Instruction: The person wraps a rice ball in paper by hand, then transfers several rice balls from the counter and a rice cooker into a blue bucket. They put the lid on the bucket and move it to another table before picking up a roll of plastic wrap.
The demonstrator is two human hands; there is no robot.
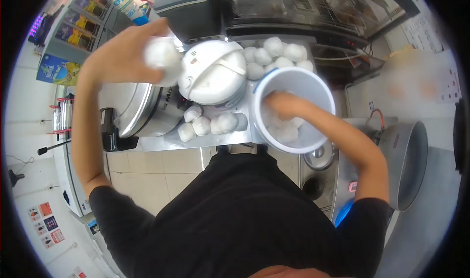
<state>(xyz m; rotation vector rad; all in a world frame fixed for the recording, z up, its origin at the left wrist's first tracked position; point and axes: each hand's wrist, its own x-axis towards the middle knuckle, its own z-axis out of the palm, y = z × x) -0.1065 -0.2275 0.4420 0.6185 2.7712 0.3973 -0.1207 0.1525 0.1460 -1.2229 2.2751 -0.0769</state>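
Raised at the upper left, my left hand [125, 55] is wrapped round a white ball [163, 57], partly blurred, beside a white round lidded appliance [213, 72]. My right hand [285, 105] reaches down inside a white bucket [320, 89], among white balls [285, 131]; its fingertips are hidden. Behind the bucket lies a group of several white balls [273, 47] on the metal counter [169, 142]. More white balls [201, 126] rest near the counter's front edge, in front of the appliance.
A large metal cooker [169, 109] stands left of the appliance. At the back are a dark grey bin [186, 13] and a glass-fronted cabinet [313, 4]. To the right are a round metal lid [319, 156] and a big metal pot [404, 165].
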